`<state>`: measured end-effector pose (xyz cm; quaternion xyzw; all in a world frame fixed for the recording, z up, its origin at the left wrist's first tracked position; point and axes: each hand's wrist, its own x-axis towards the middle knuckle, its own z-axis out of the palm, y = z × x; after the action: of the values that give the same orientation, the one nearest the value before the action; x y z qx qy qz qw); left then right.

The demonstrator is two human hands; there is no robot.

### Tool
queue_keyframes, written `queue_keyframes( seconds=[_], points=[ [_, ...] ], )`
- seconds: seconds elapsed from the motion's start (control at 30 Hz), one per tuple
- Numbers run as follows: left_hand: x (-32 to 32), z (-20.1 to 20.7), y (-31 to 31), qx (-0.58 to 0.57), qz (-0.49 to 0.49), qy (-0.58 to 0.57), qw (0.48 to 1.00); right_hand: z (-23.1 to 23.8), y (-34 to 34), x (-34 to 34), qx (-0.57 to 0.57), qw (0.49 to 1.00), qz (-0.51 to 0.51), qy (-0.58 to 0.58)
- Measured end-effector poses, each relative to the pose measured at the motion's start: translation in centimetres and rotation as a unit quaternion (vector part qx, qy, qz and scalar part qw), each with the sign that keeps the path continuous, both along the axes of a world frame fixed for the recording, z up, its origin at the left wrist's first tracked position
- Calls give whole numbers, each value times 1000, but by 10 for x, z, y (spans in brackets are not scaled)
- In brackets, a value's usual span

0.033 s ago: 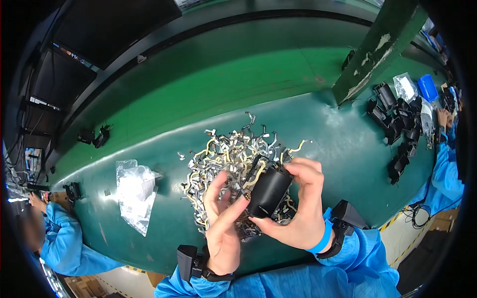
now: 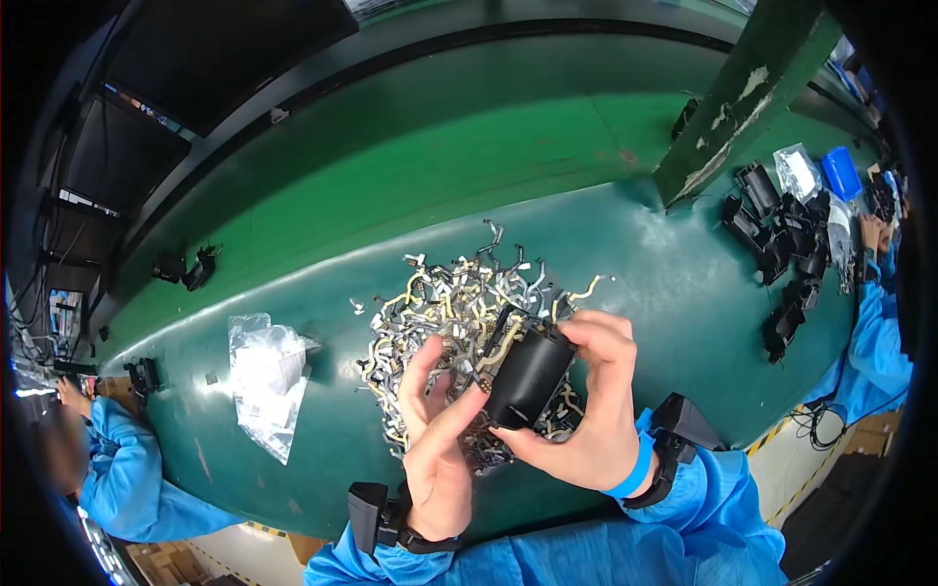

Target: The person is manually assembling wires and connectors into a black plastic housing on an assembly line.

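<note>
A black, rounded plastic housing [image 2: 531, 379] is tilted in my right hand [image 2: 598, 410], its ends gripped between thumb and fingers. A yellow wire lead [image 2: 505, 344] runs along the housing's left side to a small dark connector [image 2: 486, 384]. My left hand [image 2: 437, 439] has its fingers apart, and one fingertip touches that connector at the housing's edge. Beneath both hands spreads a pile of short wire harnesses [image 2: 420, 317], yellow, grey and black with white plugs. Part of the pile is hidden by my hands and the housing.
A clear plastic bag [image 2: 266, 376] lies left of the pile on the green table [image 2: 655, 283]. Several black housings [image 2: 796, 230] are heaped at the right, near a blue bin [image 2: 840, 174]. A green post [image 2: 743, 103] rises behind. People in blue sleeves [image 2: 127, 469] sit at both sides.
</note>
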<state>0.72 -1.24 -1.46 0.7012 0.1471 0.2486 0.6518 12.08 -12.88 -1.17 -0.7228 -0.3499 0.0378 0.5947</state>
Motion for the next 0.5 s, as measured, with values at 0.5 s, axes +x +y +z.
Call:
queue_keyframes(
  seconds=[0.5],
  points=[
    [2, -2, -2, 33, 19, -16, 999, -3, 4, 2, 35, 999, 17, 23]
  ],
)
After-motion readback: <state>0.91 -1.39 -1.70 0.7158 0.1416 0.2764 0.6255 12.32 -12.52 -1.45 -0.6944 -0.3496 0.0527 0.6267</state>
